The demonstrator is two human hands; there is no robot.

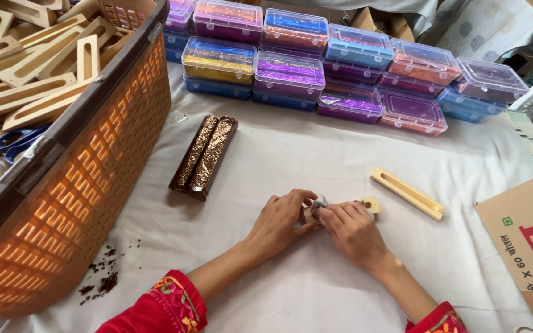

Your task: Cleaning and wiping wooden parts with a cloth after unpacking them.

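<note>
My left hand (279,222) and my right hand (354,231) meet over a small pale wooden holder (370,205) lying on the white cloth (291,154). Both grip the holder. A crumpled grey-white wad (321,201) sits between my fingertips at its left end. Most of the holder is hidden under my fingers. A second wooden holder (407,193), long and slotted, lies free just to the right. Two dark brown foil-wrapped bars (204,158) lie side by side to the upper left.
A large orange woven basket (87,185) full of several wooden holders fills the left side. Stacked clear plastic boxes (340,68) with coloured shiny contents line the back. A cardboard box (525,240) sits at the right edge. Dark crumbs (103,280) lie near the basket.
</note>
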